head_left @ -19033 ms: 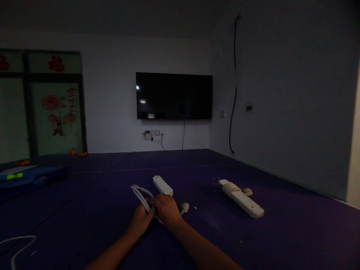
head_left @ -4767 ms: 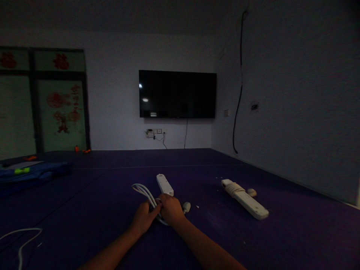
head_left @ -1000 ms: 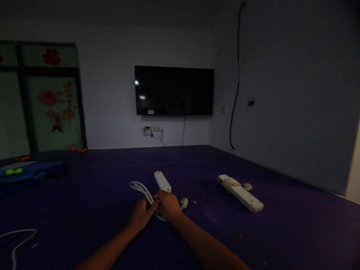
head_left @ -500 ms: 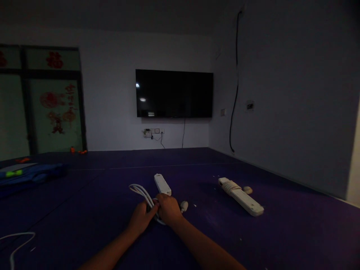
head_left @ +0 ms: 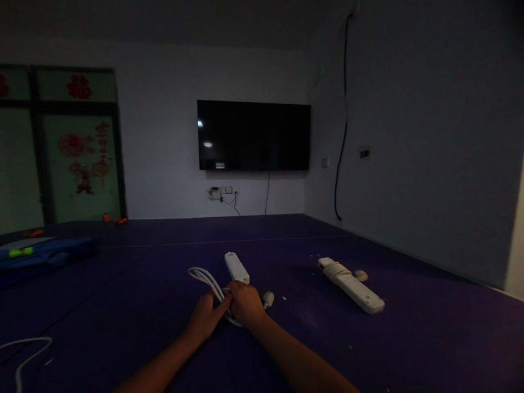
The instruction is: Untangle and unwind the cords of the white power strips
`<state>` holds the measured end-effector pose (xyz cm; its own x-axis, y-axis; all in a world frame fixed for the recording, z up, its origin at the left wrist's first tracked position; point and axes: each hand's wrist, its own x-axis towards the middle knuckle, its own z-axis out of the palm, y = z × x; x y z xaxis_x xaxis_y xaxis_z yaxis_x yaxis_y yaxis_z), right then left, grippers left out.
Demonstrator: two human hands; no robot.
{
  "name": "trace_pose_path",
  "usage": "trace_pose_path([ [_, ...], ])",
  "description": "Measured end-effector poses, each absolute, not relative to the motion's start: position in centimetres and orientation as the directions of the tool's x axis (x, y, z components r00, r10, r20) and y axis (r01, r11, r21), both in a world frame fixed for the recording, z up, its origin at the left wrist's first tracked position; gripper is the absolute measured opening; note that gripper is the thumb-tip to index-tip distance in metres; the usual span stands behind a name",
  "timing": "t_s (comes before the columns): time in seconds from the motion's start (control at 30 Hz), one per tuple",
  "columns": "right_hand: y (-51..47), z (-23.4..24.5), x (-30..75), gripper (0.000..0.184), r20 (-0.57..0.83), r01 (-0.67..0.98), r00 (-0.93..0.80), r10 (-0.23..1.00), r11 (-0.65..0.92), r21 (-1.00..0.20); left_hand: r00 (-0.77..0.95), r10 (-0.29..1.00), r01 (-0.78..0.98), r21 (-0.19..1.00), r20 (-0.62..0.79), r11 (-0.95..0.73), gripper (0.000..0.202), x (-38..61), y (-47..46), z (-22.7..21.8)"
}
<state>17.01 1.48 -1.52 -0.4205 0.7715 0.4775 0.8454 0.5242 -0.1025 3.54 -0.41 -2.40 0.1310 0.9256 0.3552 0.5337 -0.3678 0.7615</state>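
A looped white power cord (head_left: 208, 277) is gripped between both hands, low in the middle of the head view. My left hand (head_left: 207, 315) closes on the loops from the left. My right hand (head_left: 244, 303) is closed around the same bundle, its fingertips hidden behind the hand and cord. Just beyond my right hand lies a white power strip (head_left: 236, 267), its near end by my knuckles. To the right of that hand a pale plug (head_left: 268, 299) rests on the purple surface. Farther right is a second white power strip (head_left: 356, 289) with its cord wound around it.
The purple tabletop (head_left: 164, 338) stretches to the back wall. Folded blue cloth (head_left: 61, 254) lies at the left, and a loose white cable (head_left: 33, 349) at the lower left. A television (head_left: 254, 136) hangs on the wall. Beside the second strip sits its plug (head_left: 361, 275).
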Motion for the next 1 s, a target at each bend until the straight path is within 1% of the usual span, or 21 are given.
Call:
trace_pose_path([
  [0.17,1.23,-1.25,17.05,0.020,0.472,0.843,-0.423,0.773,0.527,-0.108,0.129,0.917,0.537,0.751,0.377,-0.384,0.037,3.71,-0.81,-2.10],
  [0.33,0.97,-0.98,17.04,0.024,0.468,0.842,-0.419,0.778,0.526,-0.121,0.099,0.916,0.573,0.730,0.389,-0.372,0.040,3.87,-1.24,-1.68],
  [0.4,0.91,-0.93,17.01,0.025,0.468,0.844,-0.414,0.780,0.522,-0.123,0.114,0.913,0.571,0.727,0.391,-0.382,0.040,3.84,-1.30,-1.59],
  [0.53,0.93,-0.98,16.96,0.023,0.465,0.840,-0.425,0.777,0.530,-0.118,0.126,0.916,0.558,0.736,0.382,-0.383,0.038,3.63,-1.18,-1.63],
  [0.73,1.17,-1.20,17.01,0.023,0.480,0.840,-0.417,0.772,0.529,-0.121,0.137,0.921,0.548,0.746,0.366,-0.378,0.041,3.59,-1.04,-1.68],
  [1.0,1.29,-1.39,17.03,0.021,0.483,0.844,-0.410,0.774,0.523,-0.121,0.097,0.937,0.551,0.766,0.337,-0.332,0.042,3.65,-0.74,-2.00],
])
